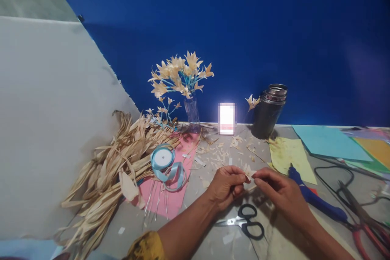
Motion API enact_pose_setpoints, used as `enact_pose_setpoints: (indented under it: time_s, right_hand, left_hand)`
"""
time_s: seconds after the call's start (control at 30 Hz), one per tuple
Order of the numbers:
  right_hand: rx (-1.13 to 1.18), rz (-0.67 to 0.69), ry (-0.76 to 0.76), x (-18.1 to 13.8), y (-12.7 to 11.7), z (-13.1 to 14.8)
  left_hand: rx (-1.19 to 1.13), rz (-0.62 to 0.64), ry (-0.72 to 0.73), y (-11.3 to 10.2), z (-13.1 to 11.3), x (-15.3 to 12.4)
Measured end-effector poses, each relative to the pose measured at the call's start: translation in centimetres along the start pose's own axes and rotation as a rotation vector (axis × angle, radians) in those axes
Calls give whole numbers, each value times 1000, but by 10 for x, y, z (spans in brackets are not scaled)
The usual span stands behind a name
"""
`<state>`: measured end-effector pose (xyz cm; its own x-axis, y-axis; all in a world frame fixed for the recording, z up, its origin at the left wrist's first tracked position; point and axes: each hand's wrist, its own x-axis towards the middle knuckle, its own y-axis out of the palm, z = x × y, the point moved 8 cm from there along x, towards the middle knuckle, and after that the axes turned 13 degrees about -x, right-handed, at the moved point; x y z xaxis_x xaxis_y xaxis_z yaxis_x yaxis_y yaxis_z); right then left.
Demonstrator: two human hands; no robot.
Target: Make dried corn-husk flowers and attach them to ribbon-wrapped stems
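Between my two hands is a small cream husk flower (249,171) with pointed petals. My left hand (227,186) pinches it at its base with thumb and forefinger, the other fingers curled in. From the other side, my right hand (280,189) has its thumb and fingertips closed on a petal edge. Black-handled scissors (250,221) lie on the table just below the hands. Pale husk scraps (219,156) are scattered beyond them. Further back, a clear glass vase (191,113) holds a bunch of similar husk flowers (179,71) on blue-wrapped stems.
Dried husks (115,170) are heaped at left, beside a light-blue ribbon roll (163,157) and wires (157,203) on pink paper (179,201). At right are a dark flask (268,113), a blue glue gun (323,206), red-handled pliers (365,227) and yellow paper (292,160). A bright, blurred screen (227,118) stands behind.
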<state>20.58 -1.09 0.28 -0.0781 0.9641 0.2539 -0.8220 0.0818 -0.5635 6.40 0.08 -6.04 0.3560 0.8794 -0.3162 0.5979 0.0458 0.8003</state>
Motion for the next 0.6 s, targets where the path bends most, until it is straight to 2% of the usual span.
enact_pose_setpoints:
  time_s: [0.37, 0.6]
  right_hand:
    - [-100, -102, -85, 1, 1, 3]
    - [-136, -135, -113, -3, 2, -2]
  left_hand:
    - [87, -110, 99, -3, -6, -2]
    - [65, -123, 118, -6, -5, -1]
